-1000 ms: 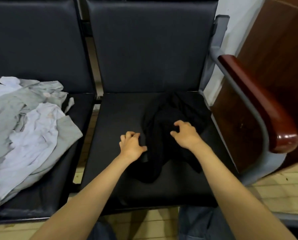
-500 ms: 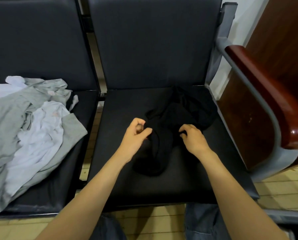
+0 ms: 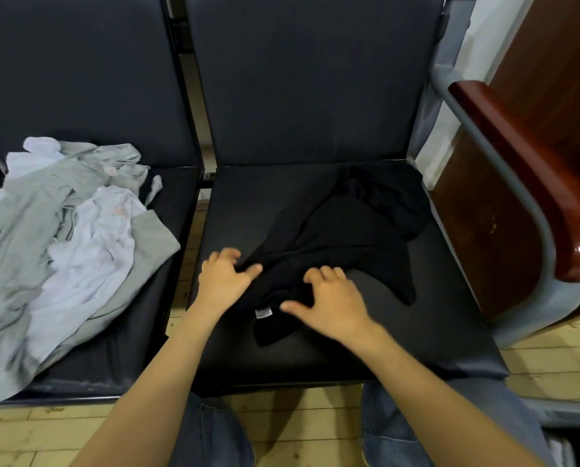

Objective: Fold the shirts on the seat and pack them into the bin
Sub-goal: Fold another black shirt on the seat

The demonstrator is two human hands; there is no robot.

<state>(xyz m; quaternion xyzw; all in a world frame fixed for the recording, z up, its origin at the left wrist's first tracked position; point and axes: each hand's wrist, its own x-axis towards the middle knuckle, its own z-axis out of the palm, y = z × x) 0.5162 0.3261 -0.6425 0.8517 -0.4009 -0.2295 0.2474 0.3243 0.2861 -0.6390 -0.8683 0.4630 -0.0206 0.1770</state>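
Black shirt (image 3: 342,237) lies bunched on the right-hand seat (image 3: 450,332), centre of frame, not yet flat, so the step in hand looks like spreading it out before the 1st fold. Left hand (image 3: 224,281) sits at the shirt's left edge w/ fingers (image 3: 229,256) bent down onto the cloth and thumb reaching right. It's motion-blurred, so can't tell if it pinches the fabric or only presses. Right hand (image 3: 332,298) is on the near part of the shirt, fingers (image 3: 318,274) spread and slightly bent, tips on the cloth, thumb stretched left toward a small white label (image 3: 263,312). It seems to press, not grip. To do this well: find 2 matching pts (shoulders or hem corners), take one in each hand, lift and shake or drag apart so the body lies in one layer, then smooth outward from the middle. Black on black hides the edges, so feel for seams; the label helps, tho can't tell if it's a neck or side-seam tag. Long axis now runs diagonal, from the label end at lower centre up to the upper-right corner of the seat cushion, w/ one lobe trailing to the right. Grey and white shirts (image 3: 73,237) wait in a heap on the seat at left. Bin isn't in view.
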